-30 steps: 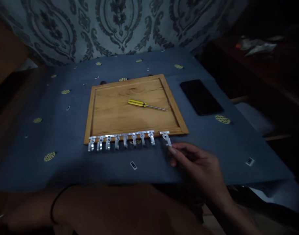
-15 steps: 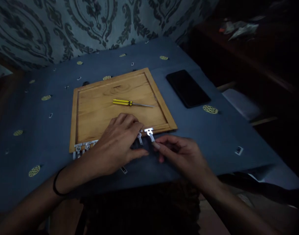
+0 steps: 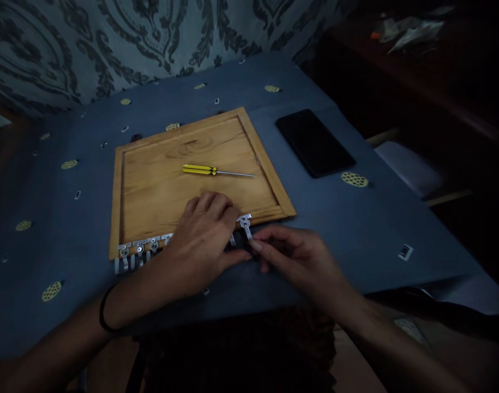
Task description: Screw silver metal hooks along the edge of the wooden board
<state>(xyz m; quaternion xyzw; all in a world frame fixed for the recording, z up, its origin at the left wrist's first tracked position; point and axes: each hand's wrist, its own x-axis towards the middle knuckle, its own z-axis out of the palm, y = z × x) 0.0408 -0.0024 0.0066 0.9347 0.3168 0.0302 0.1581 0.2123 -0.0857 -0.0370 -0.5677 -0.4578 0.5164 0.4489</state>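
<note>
A framed wooden board (image 3: pixel 115 207) lies on the cloth, with several silver metal hooks (image 3: pixel 139 247) lined along its near edge. My left hand (image 3: pixel 204 243) rests over that edge, its fingers bent down on the board and its thumb apart from them. It hides part of the row, and its fingertips are partly out of sight. Between thumb and fingers, my right hand (image 3: pixel 296 254) pinches the curved end of one metal hook (image 3: pixel 245 221). The flat top of this hook sits at the board's near edge, beside my left fingers. A yellow-handled screwdriver (image 3: pixel 200 170) lies on the board.
Right of the board lies a black phone or tablet (image 3: pixel 314 143). A blue patterned tablecloth (image 3: pixel 81 229) covers the table, which meets a patterned wall or curtain (image 3: pixel 151 38) at the back. Crumpled clear plastic (image 3: pixel 415 35) sits on dark furniture at the far right.
The hook in my right hand has turned slightly and shifted a little left against the board's edge. The view has shifted slightly, and more of the hooks show left of my left hand.
</note>
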